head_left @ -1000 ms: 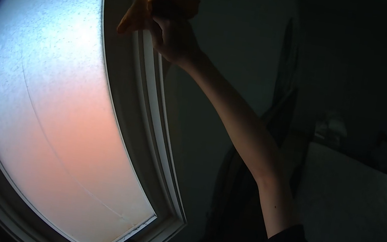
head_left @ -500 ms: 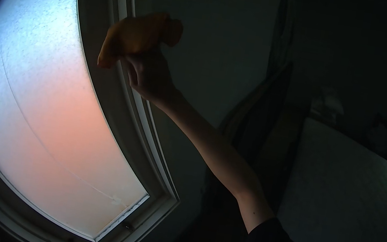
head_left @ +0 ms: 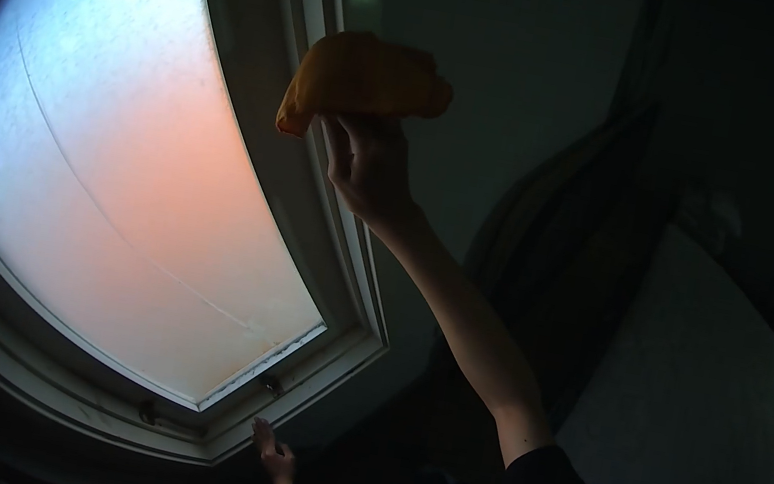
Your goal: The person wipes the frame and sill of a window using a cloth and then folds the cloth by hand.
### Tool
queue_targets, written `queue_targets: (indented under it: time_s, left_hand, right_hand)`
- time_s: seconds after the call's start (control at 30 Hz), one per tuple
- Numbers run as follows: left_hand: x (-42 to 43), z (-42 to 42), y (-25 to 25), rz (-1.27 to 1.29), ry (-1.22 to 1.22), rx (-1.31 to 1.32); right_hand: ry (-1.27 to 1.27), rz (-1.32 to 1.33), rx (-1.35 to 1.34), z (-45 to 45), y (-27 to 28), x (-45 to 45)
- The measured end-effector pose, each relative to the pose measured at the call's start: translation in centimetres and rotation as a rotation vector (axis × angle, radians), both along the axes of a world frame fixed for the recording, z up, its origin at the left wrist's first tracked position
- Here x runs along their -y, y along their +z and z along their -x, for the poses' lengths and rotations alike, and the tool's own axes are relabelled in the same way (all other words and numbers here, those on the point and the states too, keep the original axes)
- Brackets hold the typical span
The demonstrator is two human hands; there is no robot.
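An orange cloth is bunched in my right hand, whose fingers are closed beneath it. Both are in front of the right side of the pale window frame, and the cloth overlaps the frame's edge; whether it touches is too dark to tell. Low in the view, beside the frame's bottom corner, my left hand is raised with fingers stretched out and nothing in them. The bright frosted window pane fills the left side, a thin curved line running across it.
Small dark fittings sit on the lower part of the frame. A dim wall lies right of the window. Farther right, a large pale surface stands in shadow, with dark shapes beside it.
My right hand and the cloth have moved down along the frame. My left hand has come into view at the bottom. The view has shifted, and the bright panel at the right has left it.
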State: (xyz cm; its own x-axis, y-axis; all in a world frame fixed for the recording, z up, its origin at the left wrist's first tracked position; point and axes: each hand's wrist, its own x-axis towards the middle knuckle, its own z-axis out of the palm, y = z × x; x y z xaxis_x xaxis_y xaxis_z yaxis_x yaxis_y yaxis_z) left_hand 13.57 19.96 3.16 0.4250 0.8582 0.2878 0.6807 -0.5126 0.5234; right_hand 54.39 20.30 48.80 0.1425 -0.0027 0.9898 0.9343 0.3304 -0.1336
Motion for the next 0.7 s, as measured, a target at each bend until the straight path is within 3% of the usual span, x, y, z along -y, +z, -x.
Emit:
queue_targets:
  time_s: [0.07, 0.2, 0.27, 0.4, 0.47, 0.5, 0.57, 0.7]
  left_hand:
    - [-0.1, -0.1, 0.6, -0.003, 0.004, 0.006]
    - [0.0, -0.3, 0.5, -0.006, -0.001, -0.013]
    - [-0.1, -0.3, 0.2, -0.035, -0.008, -0.020]
    - [-0.2, -0.3, 0.6, -0.034, -0.019, -0.055]
    - [0.0, -0.6, 0.6, -0.033, -0.010, -0.053]
    - [-0.1, -0.7, 0.6, -0.036, -0.007, -0.051]
    - [0.1, -0.7, 0.8, -0.036, -0.006, -0.064]
    - [0.1, -0.9, 1.0, -0.033, -0.010, -0.056]
  right_hand:
    - [-0.123, 0.218, 0.114, -0.3, -1.8, 1.0]
    - [0.056, 0.203, -0.082, -0.8, -6.3, 1.0]
    - [-0.135, 0.053, 0.030, -0.1, -8.0, 1.1]
    - [-0.134, 0.238, 0.046, -0.1, -11.7, 2.6]
    - [0.067, 0.346, -0.268, -0.5, -14.1, 2.9]
    - [0.071, 0.353, -0.283, -0.6, -15.3, 2.9]
    - [-0.043, 0.361, 0.021, -0.8, -17.8, 3.0]
    - [0.072, 0.454, -0.180, 0.1, -22.3, 4.3]
